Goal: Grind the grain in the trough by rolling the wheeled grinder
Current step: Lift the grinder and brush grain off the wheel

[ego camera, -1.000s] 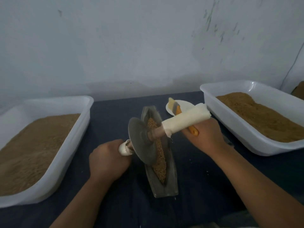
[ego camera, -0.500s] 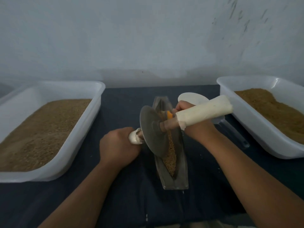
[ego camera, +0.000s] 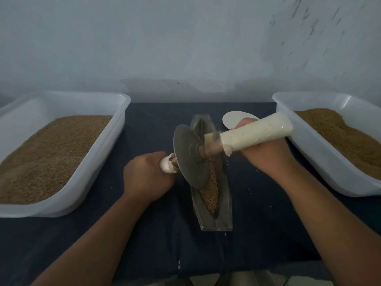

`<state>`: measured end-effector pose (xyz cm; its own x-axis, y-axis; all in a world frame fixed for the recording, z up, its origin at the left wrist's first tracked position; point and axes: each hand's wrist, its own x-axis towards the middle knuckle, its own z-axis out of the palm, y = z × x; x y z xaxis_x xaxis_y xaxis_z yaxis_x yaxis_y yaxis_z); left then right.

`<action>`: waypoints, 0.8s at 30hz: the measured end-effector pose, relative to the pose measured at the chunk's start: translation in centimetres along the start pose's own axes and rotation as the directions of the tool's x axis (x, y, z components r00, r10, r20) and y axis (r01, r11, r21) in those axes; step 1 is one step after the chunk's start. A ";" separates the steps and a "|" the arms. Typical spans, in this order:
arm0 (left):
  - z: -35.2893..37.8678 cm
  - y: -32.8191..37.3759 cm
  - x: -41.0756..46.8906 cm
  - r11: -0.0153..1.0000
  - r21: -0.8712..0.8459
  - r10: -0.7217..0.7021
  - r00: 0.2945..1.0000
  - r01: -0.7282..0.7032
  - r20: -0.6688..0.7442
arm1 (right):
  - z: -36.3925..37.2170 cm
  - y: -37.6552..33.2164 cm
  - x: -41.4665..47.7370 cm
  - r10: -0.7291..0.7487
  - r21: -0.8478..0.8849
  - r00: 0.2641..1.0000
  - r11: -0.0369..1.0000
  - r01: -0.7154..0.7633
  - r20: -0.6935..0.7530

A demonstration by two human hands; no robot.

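We look down on a dark desk [ego camera: 152, 124]. A metal trough [ego camera: 223, 213] lies at its centre, holding grain [ego camera: 212, 193]. The wheeled grinder [ego camera: 190, 157] stands with its disc in the trough, tilted. The left hand [ego camera: 146, 178] grips the left handle stub, fingers curled round it. The right hand [ego camera: 266, 155] grips the white-wrapped handle, fingers [ego camera: 245, 123] wrapped over it. White tubs of grain sit on the desk at the far left [ego camera: 103, 153] and far right [ego camera: 305, 162].

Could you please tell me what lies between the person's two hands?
In the head view, the grinder's metal wheel stands between the left hand and the right hand, its lower rim in the trough of grain.
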<state>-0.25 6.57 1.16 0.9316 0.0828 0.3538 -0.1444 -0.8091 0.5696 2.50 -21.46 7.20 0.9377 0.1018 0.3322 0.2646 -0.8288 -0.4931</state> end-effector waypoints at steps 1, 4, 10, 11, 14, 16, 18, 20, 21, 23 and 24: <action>0.1 0.0 0.0 1.000 -0.018 -0.009 1.000 0.009 -0.006 | -0.9 0.2 -0.6 0.041 0.089 0.997 0.995 -0.035 -0.064; 0.3 -0.1 0.1 0.996 -0.066 -0.064 0.998 0.065 0.003 | -3.5 0.7 -2.1 0.049 0.350 0.985 0.937 0.012 -0.165; 1.2 -0.6 0.9 0.985 -0.046 -0.168 0.986 0.167 -0.012 | -4.1 -1.3 -3.5 0.106 0.604 0.994 0.793 -0.072 -0.021; 1.2 -0.6 1.0 0.984 -0.042 -0.174 0.985 0.173 -0.017 | -3.7 -1.7 -3.8 0.106 0.620 0.993 0.776 -0.115 0.051; 1.2 -0.6 1.1 0.983 -0.044 -0.181 0.983 0.180 -0.028 | -2.3 -2.0 -4.1 0.042 0.578 0.982 0.803 -0.143 0.184; 1.2 -0.8 1.2 0.983 -0.037 -0.181 0.983 0.180 -0.026 | -2.0 -2.3 -3.7 -0.015 0.472 0.984 0.879 -0.071 0.176; 1.2 -0.8 1.2 0.985 -0.022 -0.173 0.985 0.173 -0.021 | -1.9 -2.7 -3.0 -0.060 0.361 0.990 0.933 0.011 0.125; 1.3 -0.8 1.2 0.987 -0.014 -0.157 0.987 0.157 -0.016 | -2.1 -2.9 -2.4 -0.082 0.315 0.993 0.948 0.050 0.090; 1.3 -0.8 1.1 0.989 -0.015 -0.149 0.989 0.149 -0.013 | -2.2 -3.1 -2.1 -0.088 0.319 0.992 0.946 0.056 0.086; 1.3 -0.8 1.1 0.989 -0.028 -0.145 0.989 0.144 -0.010 | -2.6 -3.1 -1.8 -0.091 0.343 0.989 0.938 0.046 0.116; 1.3 -0.8 1.1 0.988 -0.037 -0.149 0.989 0.148 -0.012 | -2.7 -3.2 -1.8 -0.094 0.352 0.983 0.935 0.034 0.156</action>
<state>1.36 6.54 0.13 0.9388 0.2089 0.2739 -0.0170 -0.7660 0.6427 -0.60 -20.45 10.33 0.9321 0.2640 0.2480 0.3587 -0.5778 -0.7331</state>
